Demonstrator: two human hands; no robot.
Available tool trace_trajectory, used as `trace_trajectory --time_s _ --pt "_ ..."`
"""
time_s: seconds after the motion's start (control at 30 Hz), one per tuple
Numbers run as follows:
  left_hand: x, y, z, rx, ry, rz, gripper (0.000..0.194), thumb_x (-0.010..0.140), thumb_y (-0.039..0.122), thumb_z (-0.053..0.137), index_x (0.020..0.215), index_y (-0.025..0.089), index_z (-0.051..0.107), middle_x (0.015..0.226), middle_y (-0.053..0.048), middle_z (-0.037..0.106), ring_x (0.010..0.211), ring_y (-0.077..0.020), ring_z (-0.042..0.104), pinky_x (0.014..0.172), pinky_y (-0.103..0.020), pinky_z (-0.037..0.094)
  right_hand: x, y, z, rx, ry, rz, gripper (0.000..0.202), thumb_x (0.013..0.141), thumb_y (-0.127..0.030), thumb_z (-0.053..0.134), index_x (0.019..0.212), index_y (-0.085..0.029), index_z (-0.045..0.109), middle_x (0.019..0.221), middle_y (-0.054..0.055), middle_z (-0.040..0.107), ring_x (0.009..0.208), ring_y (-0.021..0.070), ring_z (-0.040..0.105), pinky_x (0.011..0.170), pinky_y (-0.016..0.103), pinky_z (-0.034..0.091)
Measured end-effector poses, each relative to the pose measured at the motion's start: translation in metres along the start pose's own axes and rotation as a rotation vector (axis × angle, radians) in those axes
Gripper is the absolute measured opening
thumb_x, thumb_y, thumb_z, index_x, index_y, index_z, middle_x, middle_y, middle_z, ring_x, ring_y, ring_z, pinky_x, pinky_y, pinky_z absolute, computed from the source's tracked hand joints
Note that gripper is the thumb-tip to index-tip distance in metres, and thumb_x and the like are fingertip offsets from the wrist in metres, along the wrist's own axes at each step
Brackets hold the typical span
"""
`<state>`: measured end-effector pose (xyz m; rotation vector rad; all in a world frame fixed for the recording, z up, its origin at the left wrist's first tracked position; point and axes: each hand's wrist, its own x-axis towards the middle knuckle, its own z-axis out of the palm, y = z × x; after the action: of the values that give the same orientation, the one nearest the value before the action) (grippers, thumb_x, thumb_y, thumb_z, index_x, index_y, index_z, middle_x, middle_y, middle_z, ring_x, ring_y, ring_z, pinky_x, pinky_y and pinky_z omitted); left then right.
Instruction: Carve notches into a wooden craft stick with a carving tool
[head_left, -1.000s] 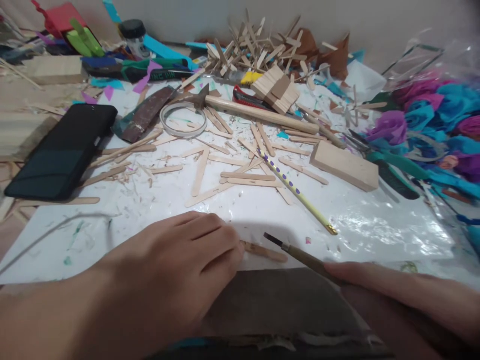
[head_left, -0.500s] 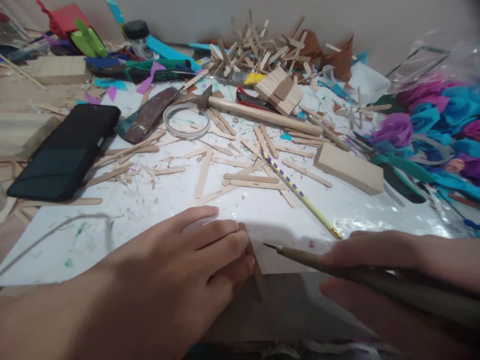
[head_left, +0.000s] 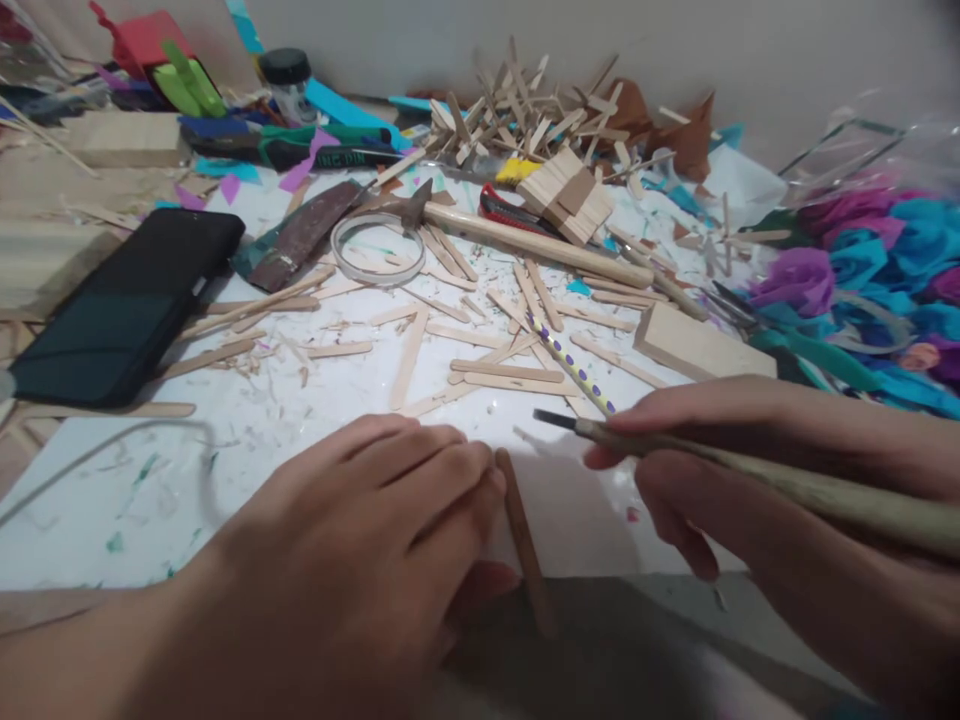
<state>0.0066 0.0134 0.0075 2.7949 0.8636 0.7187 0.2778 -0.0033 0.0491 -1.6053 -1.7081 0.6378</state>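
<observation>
My left hand (head_left: pixel 405 520) rests low at the table's front with its fingers curled and pressed together. Its fingertips are against the upper end of a wooden craft stick (head_left: pixel 523 540), which slants past the table edge; the grip is partly hidden. My right hand (head_left: pixel 720 470) is closed around a thin wooden-handled carving chisel (head_left: pixel 690 450), its short dark blade pointing left above the stick, not touching it. Behind that blade lies a yellow pencil with purple dots (head_left: pixel 574 368), partly covered by my right hand.
Loose craft sticks (head_left: pixel 510 372) are scattered across the white sheet (head_left: pixel 247 480). Farther back are a hammer (head_left: pixel 525 240), a tape roll (head_left: pixel 377 250) and a wooden block (head_left: pixel 701 345). A black phone (head_left: pixel 127 310) lies left; paper flowers (head_left: pixel 862 250) sit right.
My right hand has moved up and turned, lifting the chisel so its flat blade shows. The left thumb has drawn lower, and more of the craft stick is visible.
</observation>
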Motion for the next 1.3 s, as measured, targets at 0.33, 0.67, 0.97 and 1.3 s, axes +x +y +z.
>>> trace_trajectory --time_s 0.33,0.67,0.97,1.3 --pt "0.017 0.006 0.006 0.018 -0.11 -0.02 0.058 0.114 0.056 0.06 0.137 0.005 0.075 0.149 -0.018 0.075 0.139 -0.0355 0.07 0.119 -0.059 0.054 0.0 -0.003 0.021 0.279 -0.062 0.2 0.025 0.095 -0.051 0.085 0.09 -0.027 0.079 0.071 0.002 0.074 0.046 0.0112 0.062 0.04 0.018 0.047" --pt "0.023 -0.001 0.003 0.029 -0.17 -0.047 0.073 0.11 0.063 0.06 0.144 -0.001 0.071 0.149 -0.026 0.072 0.141 -0.0401 0.07 0.122 -0.054 0.053 0.002 -0.008 0.024 0.447 -0.017 0.259 0.035 0.08 -0.048 0.099 0.079 -0.025 0.072 0.07 0.002 0.07 0.058 0.0121 0.058 0.046 0.02 0.037" --pt "0.022 -0.004 0.009 0.024 -0.037 -0.006 0.065 0.12 0.05 0.045 0.137 -0.007 0.071 0.146 -0.026 0.074 0.141 -0.0353 0.071 0.124 -0.046 0.055 0.003 -0.002 0.041 0.238 -0.056 0.247 0.052 0.086 -0.045 0.089 0.058 -0.022 0.051 0.052 -0.002 0.054 0.048 0.0098 0.043 0.039 0.02 0.031" --pt "0.021 0.0 0.009 -0.013 -0.055 -0.002 0.032 0.106 0.04 0.074 0.102 0.009 0.08 0.111 -0.017 0.079 0.099 -0.0366 0.074 0.09 -0.054 0.064 0.007 -0.002 0.039 0.191 0.003 0.181 0.051 0.089 -0.044 0.088 0.056 -0.022 0.056 0.049 -0.003 0.049 0.046 0.008 0.038 0.038 0.019 0.025"
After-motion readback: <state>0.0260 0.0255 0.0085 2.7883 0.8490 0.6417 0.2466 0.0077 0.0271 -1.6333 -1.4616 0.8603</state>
